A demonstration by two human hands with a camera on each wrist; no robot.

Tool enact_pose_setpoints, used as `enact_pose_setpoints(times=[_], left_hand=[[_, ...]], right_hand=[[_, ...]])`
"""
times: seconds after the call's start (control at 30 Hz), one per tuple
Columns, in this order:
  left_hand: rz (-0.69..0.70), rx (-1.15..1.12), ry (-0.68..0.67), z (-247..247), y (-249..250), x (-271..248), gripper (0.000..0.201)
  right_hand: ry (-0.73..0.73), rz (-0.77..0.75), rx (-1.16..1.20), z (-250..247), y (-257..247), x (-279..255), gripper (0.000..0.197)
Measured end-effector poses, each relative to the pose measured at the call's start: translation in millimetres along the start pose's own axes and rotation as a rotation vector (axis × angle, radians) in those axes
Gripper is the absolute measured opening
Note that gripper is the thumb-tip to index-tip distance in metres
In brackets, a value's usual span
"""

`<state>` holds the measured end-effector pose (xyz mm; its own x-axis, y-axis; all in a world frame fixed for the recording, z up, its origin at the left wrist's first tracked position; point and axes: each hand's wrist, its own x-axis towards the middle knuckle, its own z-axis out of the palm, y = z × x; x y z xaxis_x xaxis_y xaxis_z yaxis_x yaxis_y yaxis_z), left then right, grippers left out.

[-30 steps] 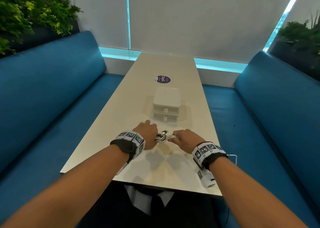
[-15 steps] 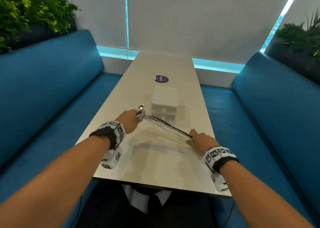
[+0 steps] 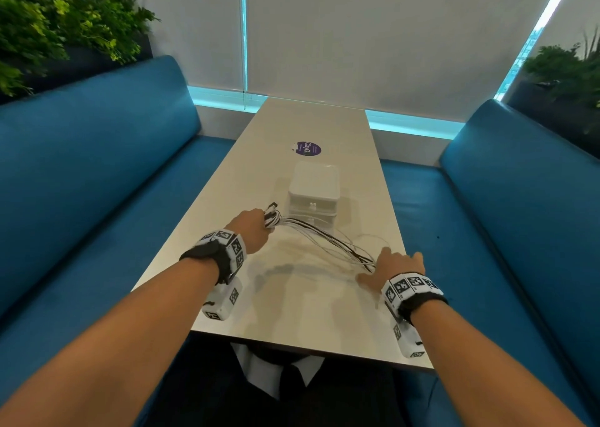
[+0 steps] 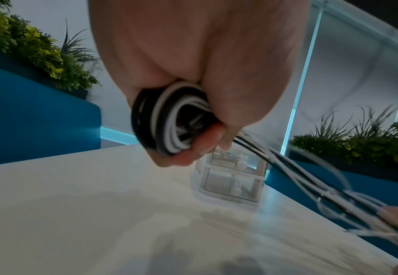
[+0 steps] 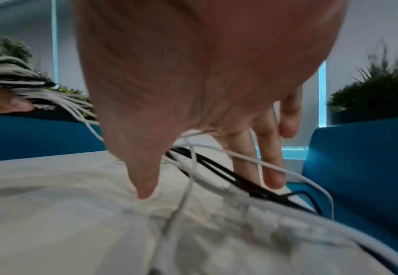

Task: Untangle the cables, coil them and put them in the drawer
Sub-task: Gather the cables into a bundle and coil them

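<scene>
A bundle of black and white cables is gripped in my left hand, left of the drawer unit. In the left wrist view the cables loop as a tight coil inside the curled fingers. Loose strands run from there across the table to my right hand near the right edge. That hand is spread, with straight fingers and the thumb tip on the table; strands pass under the palm. The small clear two-drawer unit stands mid-table with both drawers shut.
The long white table sits between two blue benches. A round purple sticker lies beyond the drawer unit. Planters with green plants stand behind both benches. Some strands hang past the table's right edge.
My hands have drawn apart, the left going left and forward with the coil. The right hand's fingers have straightened since half a second ago, and the stretched strands now sag.
</scene>
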<state>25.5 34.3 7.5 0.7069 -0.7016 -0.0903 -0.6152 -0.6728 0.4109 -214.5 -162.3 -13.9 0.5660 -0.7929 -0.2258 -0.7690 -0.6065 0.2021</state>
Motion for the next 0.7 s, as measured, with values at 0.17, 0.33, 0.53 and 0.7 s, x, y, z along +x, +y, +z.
enact_pose_setpoints(times=[0.17,0.33,0.53,0.7], left_hand=[[-0.001,-0.017,0.010,-5.2,7.9,0.7,0.019],[-0.066,-0.045,0.041,-10.1,-1.5,5.5,0.019],[-0.161,0.065,0.053,-17.0,-27.2,-2.3,0.020],[-0.110,0.069,0.052,-7.1,-8.7,-1.3,0.018]], right_hand=[[-0.009,0.090,-0.118,-9.3,0.2,-14.0,0.087],[-0.093,0.150,0.013,-3.2,11.2,-12.3,0.120],[-0.213,0.171,0.152,0.5,40.8,-13.8,0.144],[-0.191,0.051,0.016,2.5,38.0,-11.9,0.138]])
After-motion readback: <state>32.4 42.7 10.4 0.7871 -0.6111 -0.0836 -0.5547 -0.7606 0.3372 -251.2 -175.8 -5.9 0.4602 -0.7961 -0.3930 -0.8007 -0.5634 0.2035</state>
